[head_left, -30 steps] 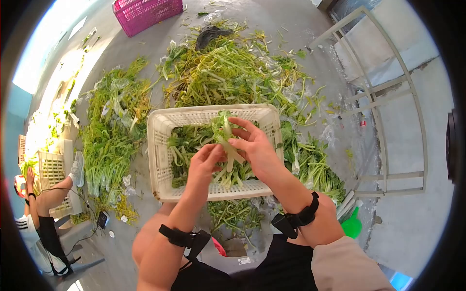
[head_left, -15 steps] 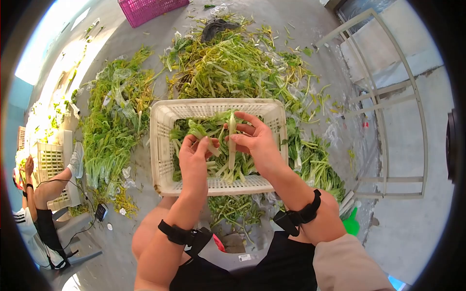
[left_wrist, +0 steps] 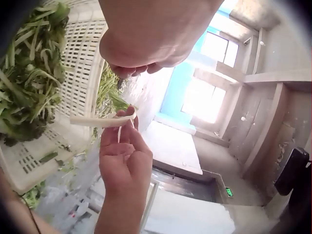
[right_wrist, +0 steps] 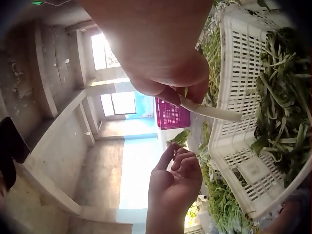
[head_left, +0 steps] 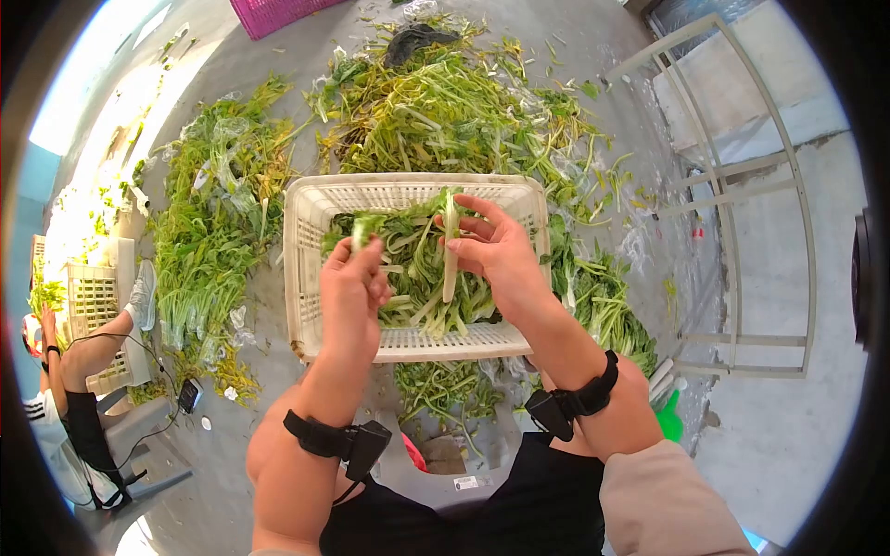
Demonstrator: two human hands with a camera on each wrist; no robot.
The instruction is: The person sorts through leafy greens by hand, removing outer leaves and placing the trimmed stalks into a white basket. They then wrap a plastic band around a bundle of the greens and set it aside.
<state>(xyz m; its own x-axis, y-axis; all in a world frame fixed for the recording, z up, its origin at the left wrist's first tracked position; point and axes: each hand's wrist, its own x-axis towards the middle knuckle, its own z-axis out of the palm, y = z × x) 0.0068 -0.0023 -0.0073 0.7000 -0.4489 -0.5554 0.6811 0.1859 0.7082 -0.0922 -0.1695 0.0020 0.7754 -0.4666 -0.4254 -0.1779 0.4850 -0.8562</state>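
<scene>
My right hand [head_left: 505, 255] pinches a pale, flat leafy-vegetable stalk [head_left: 451, 264] between thumb and fingers, and the stalk's lower end points down over the basket. To its left, my left hand [head_left: 349, 287] pinches a small torn green leaf piece [right_wrist: 181, 138], slightly blurred in the head view. The two hands are apart. Beneath them a white slatted plastic basket [head_left: 413, 180] holds a heap of leafy greens with pale stems [head_left: 422, 278]. In the left wrist view the right hand's stalk [left_wrist: 100, 121] sticks out sideways from the fingertips.
Greens pile [head_left: 436, 120] on the floor beyond the basket, with more heaps left [head_left: 209, 250] and right [head_left: 603, 315]. A magenta crate [head_left: 278, 11] stands far off. At right is a metal frame [head_left: 732, 278]; at left, another person's leg [head_left: 97, 347] beside a second basket [head_left: 93, 301].
My left hand has moved from beside the right hand out to the left, taking a leaf piece with it. The right hand still holds the stalk, which now has less leaf on it.
</scene>
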